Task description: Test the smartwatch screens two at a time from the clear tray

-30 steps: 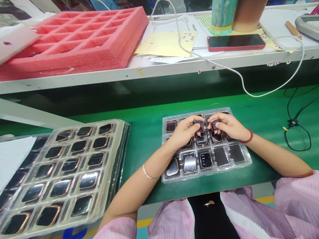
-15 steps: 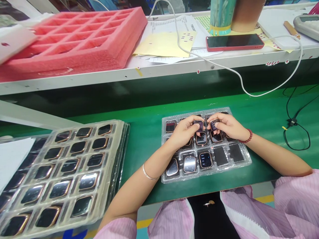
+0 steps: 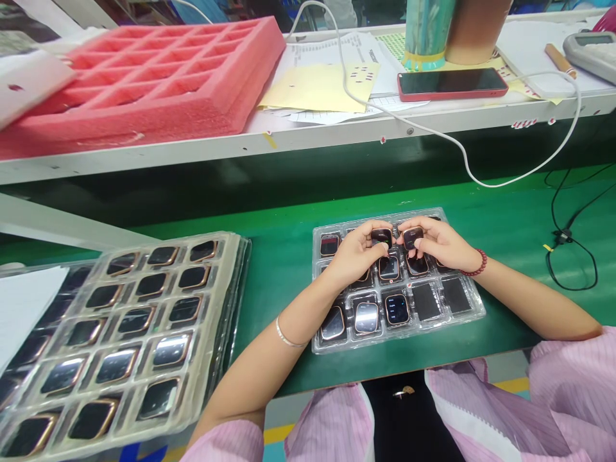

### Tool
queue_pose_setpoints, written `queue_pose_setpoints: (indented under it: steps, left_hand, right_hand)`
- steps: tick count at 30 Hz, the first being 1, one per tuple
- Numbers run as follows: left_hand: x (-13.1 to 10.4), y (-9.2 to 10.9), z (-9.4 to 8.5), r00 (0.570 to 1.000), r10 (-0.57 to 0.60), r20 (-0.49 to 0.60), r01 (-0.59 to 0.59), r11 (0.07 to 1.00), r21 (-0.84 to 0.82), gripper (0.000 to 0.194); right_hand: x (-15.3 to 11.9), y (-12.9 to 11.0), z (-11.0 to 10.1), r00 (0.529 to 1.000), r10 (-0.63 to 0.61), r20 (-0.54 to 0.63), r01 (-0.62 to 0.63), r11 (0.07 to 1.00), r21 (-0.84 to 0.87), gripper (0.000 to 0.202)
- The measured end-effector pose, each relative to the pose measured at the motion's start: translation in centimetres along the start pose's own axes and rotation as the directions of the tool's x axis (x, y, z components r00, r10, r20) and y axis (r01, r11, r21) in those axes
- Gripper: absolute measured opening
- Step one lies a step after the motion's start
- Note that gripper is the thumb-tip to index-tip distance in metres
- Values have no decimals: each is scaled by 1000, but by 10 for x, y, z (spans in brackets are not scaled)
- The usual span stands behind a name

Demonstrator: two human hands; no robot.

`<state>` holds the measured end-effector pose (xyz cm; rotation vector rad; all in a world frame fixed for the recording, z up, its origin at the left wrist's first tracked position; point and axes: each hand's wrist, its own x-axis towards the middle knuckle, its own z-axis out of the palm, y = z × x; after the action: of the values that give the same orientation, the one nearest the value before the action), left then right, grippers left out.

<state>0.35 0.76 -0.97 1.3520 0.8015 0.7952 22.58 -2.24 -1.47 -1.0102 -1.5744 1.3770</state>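
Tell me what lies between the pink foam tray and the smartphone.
The head view shows printed papers, a yellow sheet and a white cable between the pink foam tray and the smartphone.

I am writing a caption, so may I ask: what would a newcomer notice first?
Probably the bulky pink foam tray with square compartments, on the white shelf at upper left. Next, the bare left hand and bare right hand, each holding a dark, square, gold-rimmed watch body above the clear plastic tray on the green table. At lower left, stacked pale plastic trays show more such watch bodies.
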Motion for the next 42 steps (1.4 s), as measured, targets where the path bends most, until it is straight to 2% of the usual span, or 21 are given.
queue_pose_setpoints:
  steps: [9, 30, 36, 42]
  left_hand:
    - [1, -2, -1, 996, 47, -71, -51, 998, -46, 29]
    - [2, -5, -2, 999, 42, -30, -43, 998, -34, 37]
    - [1, -4, -1, 999, 28, -40, -30, 999, -35, 37]
    - [1, -4, -1, 999, 15, -36, -16, 999, -38, 38]
  right_hand:
    - [-1, 2, 0, 996, -72, 58, 74, 996, -44, 38]
    - [-1, 3, -1, 997, -57, 43, 59, 997, -47, 35]
    - [-2, 1, 0, 988, -119, 96, 124, 991, -43, 40]
    - [0, 2, -2, 999, -19, 42, 19, 1000, 0, 36]
